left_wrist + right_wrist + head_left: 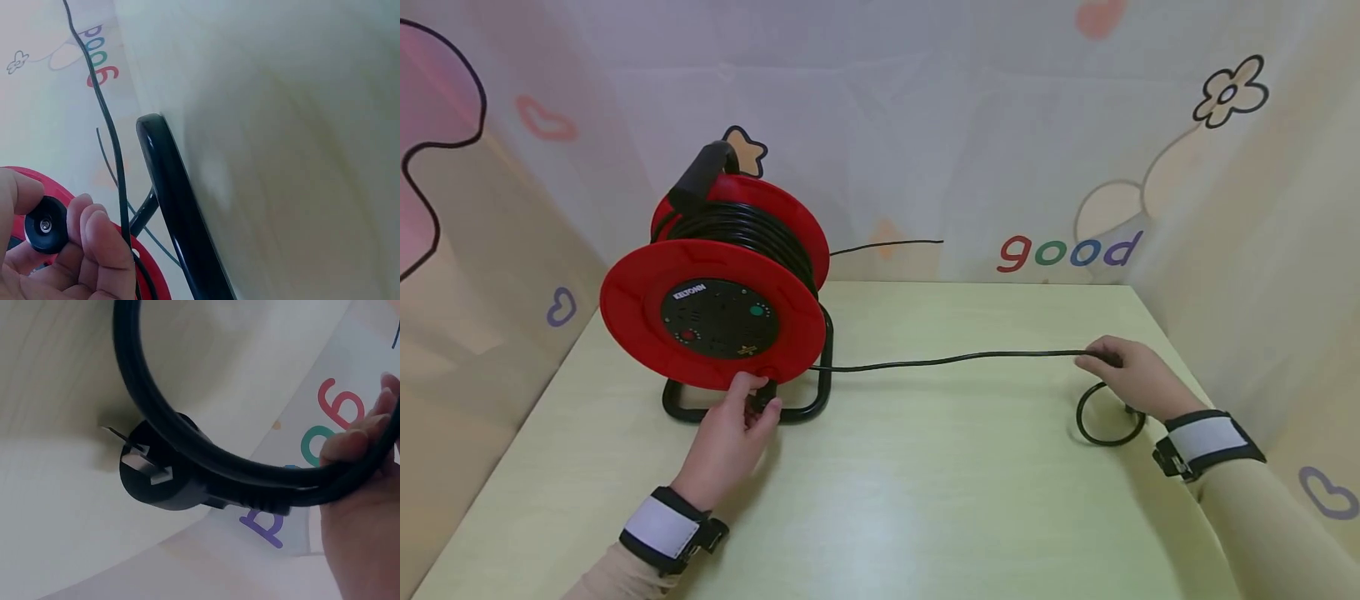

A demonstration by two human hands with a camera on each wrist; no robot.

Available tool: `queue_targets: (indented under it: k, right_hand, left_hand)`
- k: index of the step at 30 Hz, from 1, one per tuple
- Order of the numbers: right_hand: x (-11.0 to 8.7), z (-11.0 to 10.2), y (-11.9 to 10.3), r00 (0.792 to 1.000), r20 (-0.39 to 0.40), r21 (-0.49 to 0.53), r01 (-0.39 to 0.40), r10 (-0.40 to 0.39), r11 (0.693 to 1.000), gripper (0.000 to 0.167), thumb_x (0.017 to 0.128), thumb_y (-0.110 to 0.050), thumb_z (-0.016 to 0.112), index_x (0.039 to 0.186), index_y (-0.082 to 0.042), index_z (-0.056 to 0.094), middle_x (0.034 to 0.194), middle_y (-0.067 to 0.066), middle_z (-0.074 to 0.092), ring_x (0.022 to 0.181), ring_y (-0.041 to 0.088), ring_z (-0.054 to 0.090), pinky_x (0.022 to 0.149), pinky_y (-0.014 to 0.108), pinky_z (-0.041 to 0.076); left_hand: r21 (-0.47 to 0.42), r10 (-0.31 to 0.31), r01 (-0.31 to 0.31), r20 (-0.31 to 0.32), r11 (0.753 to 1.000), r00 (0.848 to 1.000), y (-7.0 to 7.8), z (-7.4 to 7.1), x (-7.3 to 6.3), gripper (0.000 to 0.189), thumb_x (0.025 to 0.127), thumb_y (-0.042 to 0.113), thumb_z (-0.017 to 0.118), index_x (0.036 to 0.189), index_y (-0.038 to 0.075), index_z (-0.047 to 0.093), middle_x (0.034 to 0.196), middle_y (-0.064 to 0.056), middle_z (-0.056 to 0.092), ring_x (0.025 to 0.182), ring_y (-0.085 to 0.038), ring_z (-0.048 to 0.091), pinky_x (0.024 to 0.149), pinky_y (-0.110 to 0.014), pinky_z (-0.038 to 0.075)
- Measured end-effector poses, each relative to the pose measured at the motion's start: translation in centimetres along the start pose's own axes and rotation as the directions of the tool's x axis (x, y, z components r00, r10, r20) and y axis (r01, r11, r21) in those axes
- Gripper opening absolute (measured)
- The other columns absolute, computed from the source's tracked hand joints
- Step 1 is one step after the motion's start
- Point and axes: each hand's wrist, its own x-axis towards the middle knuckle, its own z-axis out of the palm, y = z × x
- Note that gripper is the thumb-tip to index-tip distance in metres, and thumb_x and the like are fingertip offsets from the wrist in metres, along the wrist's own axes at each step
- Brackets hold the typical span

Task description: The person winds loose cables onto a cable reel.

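A red cable reel [625, 321] with black cable wound between its discs stands on a black tube frame [829, 350] at the table's left. My left hand [726, 437] pinches the round black knob [45, 225] at the near disc's lower edge, between thumb and fingers. From the reel a stretch of black cable [955, 359] runs right, nearly straight, above the table. At its far end my right hand [1138, 379] grips the cable. Below that hand hangs a cable loop [1078, 417]. The right wrist view shows the black plug [162, 469] with its flat metal prongs beside the loop.
A pale table [925, 500] lies under everything. Printed fabric walls [925, 125] enclose it at the back and both sides. The reel's black carrying handle [700, 177] rises at its top, close to the back wall.
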Motion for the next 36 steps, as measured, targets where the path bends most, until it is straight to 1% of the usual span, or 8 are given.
queue_targets:
  k: [4,9,16,19,22,26,33,36]
  right_hand:
    - [0.2,0.7,-0.1,0.999,-0.035,-0.027,0.007,-0.008,1.000,0.042,0.099,-0.045,0.051,0.104,-0.005,0.063,0.088,0.011,0.058,0.077,0.025,0.049,0.063,0.036,0.038]
    - [0.6,1.4,-0.4,0.999,-0.040,-0.034,0.021,-0.022,0.999,0.041,0.098,-0.044,0.051,0.102,-0.006,0.064,0.088,0.010,0.058,0.077,0.025,0.049,0.063,0.036,0.038]
    - [1.0,2.4,-1.1,0.999,-0.016,-0.039,0.040,-0.041,0.998,0.043,0.097,-0.048,0.050,0.100,-0.007,0.065,0.085,0.008,0.057,0.076,0.024,0.049,0.062,0.036,0.037]
    - [1.3,2.9,-1.3,0.999,0.000,-0.031,0.035,-0.035,0.999,0.045,0.097,-0.050,0.050,0.100,-0.008,0.065,0.084,0.007,0.055,0.076,0.024,0.048,0.062,0.036,0.036]
    - [1.4,3.4,-1.5,0.999,0.010,-0.022,0.032,-0.032,0.999,0.044,0.097,-0.050,0.051,0.100,-0.009,0.065,0.085,0.009,0.056,0.077,0.024,0.048,0.062,0.036,0.037]
    - [1.7,4.0,-1.8,0.999,0.025,-0.017,0.037,-0.036,0.999,0.042,0.097,-0.049,0.052,0.101,-0.009,0.066,0.087,0.010,0.058,0.078,0.024,0.049,0.064,0.036,0.038]
    - [2.4,4.4,-3.6,0.998,0.028,0.005,0.061,-0.061,0.998,0.040,0.096,-0.049,0.052,0.099,-0.011,0.066,0.087,0.009,0.058,0.078,0.024,0.048,0.064,0.036,0.038]
    - [2.6,4.7,-4.3,0.997,0.046,0.014,0.066,-0.066,0.998,0.038,0.096,-0.048,0.053,0.099,-0.011,0.066,0.086,0.009,0.058,0.078,0.023,0.049,0.065,0.036,0.038]
  left_hand:
    - [-0.015,-0.012,0.012,0.006,1.000,1.000,-0.2,0.0,-0.2,0.040,0.094,0.022,0.063,0.127,0.014,0.041,0.080,-0.004,0.055,0.072,-0.022,0.053,0.058,-0.033,0.047]
    - [-0.081,-0.060,0.060,0.003,0.995,0.998,-0.5,-0.1,-0.6,0.043,0.094,0.020,0.063,0.128,0.010,0.038,0.087,-0.007,0.057,0.075,-0.023,0.053,0.061,-0.033,0.048]
    - [-0.205,-0.100,0.094,-0.016,0.974,0.995,-1.6,-0.5,-1.0,0.040,0.097,0.022,0.059,0.124,0.003,0.037,0.089,-0.011,0.056,0.073,-0.022,0.051,0.063,-0.030,0.044]
    - [-0.259,-0.107,0.101,-0.012,0.961,0.994,-2.0,-0.6,-1.0,0.040,0.098,0.021,0.058,0.124,0.001,0.037,0.089,-0.013,0.057,0.072,-0.023,0.053,0.063,-0.028,0.046]
    - [-0.347,-0.115,0.108,0.001,0.932,0.993,-2.2,-0.8,-1.0,0.037,0.099,0.017,0.056,0.125,0.000,0.036,0.092,-0.019,0.059,0.074,-0.028,0.056,0.067,-0.029,0.050]
    - [-0.439,-0.178,0.166,0.014,0.883,0.984,-2.2,-1.3,-1.1,0.035,0.100,0.014,0.052,0.125,-0.002,0.033,0.096,-0.025,0.060,0.077,-0.031,0.059,0.071,-0.029,0.053]
    - [-0.541,-0.304,0.264,0.017,0.798,0.953,-2.6,-2.8,-1.0,0.041,0.103,0.023,0.047,0.130,-0.001,0.028,0.108,-0.022,0.056,0.089,-0.026,0.059,0.078,-0.027,0.052]
    - [-0.594,-0.374,0.309,0.014,0.743,0.927,-2.7,-3.3,-1.2,0.040,0.103,0.028,0.045,0.130,0.003,0.030,0.110,-0.017,0.054,0.093,-0.025,0.057,0.080,-0.026,0.051]
